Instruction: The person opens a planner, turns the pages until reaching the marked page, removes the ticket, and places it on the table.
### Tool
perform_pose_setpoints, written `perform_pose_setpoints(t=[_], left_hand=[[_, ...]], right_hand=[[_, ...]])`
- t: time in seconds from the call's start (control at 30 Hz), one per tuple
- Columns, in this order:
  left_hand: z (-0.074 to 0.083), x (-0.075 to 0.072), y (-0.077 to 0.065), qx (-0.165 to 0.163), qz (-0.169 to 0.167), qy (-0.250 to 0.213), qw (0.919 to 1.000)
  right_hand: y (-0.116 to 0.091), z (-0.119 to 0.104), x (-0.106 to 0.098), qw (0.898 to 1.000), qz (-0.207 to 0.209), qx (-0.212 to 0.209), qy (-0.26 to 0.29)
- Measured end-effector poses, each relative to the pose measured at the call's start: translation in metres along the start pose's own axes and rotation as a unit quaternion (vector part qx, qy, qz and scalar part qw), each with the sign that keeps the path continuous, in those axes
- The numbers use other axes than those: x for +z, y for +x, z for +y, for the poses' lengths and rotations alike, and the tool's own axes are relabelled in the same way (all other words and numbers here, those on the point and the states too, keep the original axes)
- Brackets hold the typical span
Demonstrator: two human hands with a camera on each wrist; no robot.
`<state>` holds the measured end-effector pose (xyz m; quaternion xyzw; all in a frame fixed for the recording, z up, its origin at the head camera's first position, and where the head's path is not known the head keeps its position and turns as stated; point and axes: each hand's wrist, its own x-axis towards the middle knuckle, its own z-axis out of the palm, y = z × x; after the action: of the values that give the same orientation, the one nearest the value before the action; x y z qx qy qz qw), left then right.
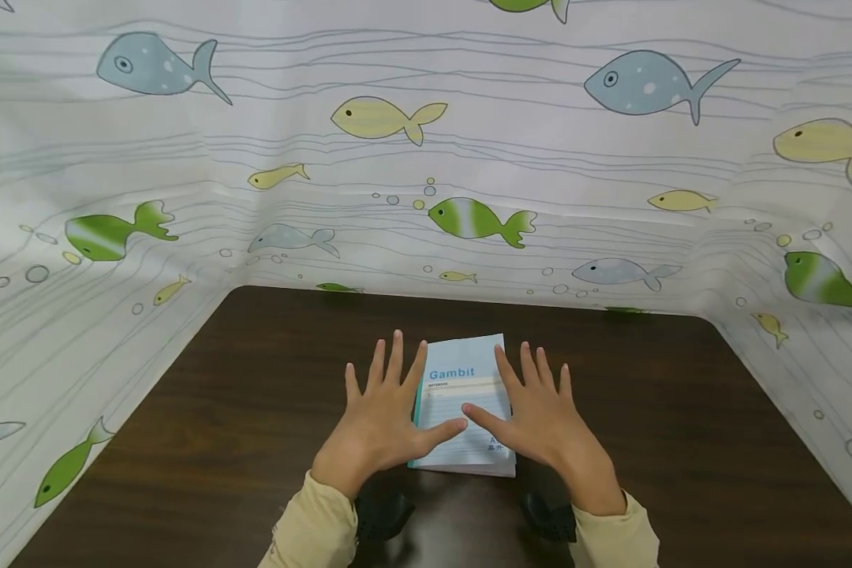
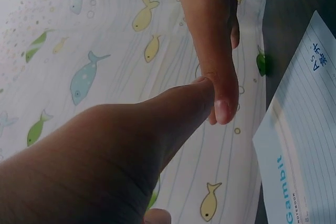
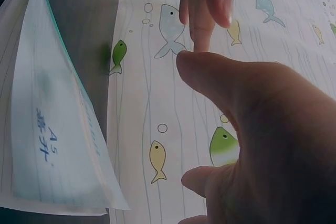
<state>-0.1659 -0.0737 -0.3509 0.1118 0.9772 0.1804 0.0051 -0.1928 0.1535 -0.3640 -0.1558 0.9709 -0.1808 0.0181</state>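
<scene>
A light blue notebook (image 1: 461,402) with "Gambit" printed on its cover lies on the dark wooden table. My left hand (image 1: 386,418) hovers over its left side, fingers spread and straight. Over the right side is my right hand (image 1: 539,414), spread in the same way, its thumb pointing towards the left thumb. Neither hand holds anything. In the left wrist view the notebook (image 2: 304,129) stands apart from the hand. The right wrist view shows the notebook (image 3: 58,129) with its cover edge lifted a little from the pages beneath.
Dark brown tabletop (image 1: 255,418) surrounds the notebook. White cloth walls (image 1: 383,173) printed with fish rise at the back and both sides. Black wrist devices (image 1: 383,517) sit under the wrists, by the cream sleeves (image 1: 312,525).
</scene>
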Motion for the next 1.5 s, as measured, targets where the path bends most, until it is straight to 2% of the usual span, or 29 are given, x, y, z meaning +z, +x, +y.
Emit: perform_pose_setpoints(t=[0.27, 0.47, 0.57, 0.77, 0.97, 1.1, 1.27, 1.37, 1.5], left_hand=[[0.005, 0.005, -0.001, 0.033, -0.013, 0.016, 0.9993], [0.012, 0.017, 0.001, 0.062, -0.071, 0.025, 0.9952], [0.017, 0.027, 0.001, 0.087, -0.084, 0.038, 0.9919], [0.022, 0.04, 0.003, 0.121, -0.064, 0.092, 0.9863], [0.023, 0.043, 0.007, 0.141, -0.043, 0.11, 0.983], [0.025, 0.045, 0.009, 0.165, -0.008, 0.114, 0.9795], [0.029, 0.043, 0.011, 0.202, 0.077, 0.112, 0.9699], [0.03, 0.036, 0.01, 0.198, 0.131, 0.098, 0.9665], [0.031, 0.022, 0.005, 0.175, 0.209, 0.083, 0.9584]], right_hand=[[0.001, -0.001, 0.003, 0.998, -0.061, 0.018, 0.0], [0.002, -0.004, 0.005, 0.994, -0.102, 0.024, 0.011], [0.001, -0.005, 0.005, 0.993, -0.111, 0.02, 0.022], [0.002, -0.006, 0.003, 0.993, -0.112, 0.011, 0.029], [0.004, -0.006, 0.002, 0.994, -0.1, 0.003, 0.043], [0.001, -0.007, -0.002, 0.996, -0.069, -0.012, 0.06], [0.0, -0.01, -0.004, 0.99, -0.021, -0.053, 0.131], [0.002, -0.012, -0.002, 0.985, 0.011, -0.05, 0.164], [0.005, -0.012, 0.0, 0.983, 0.072, -0.034, 0.166]])
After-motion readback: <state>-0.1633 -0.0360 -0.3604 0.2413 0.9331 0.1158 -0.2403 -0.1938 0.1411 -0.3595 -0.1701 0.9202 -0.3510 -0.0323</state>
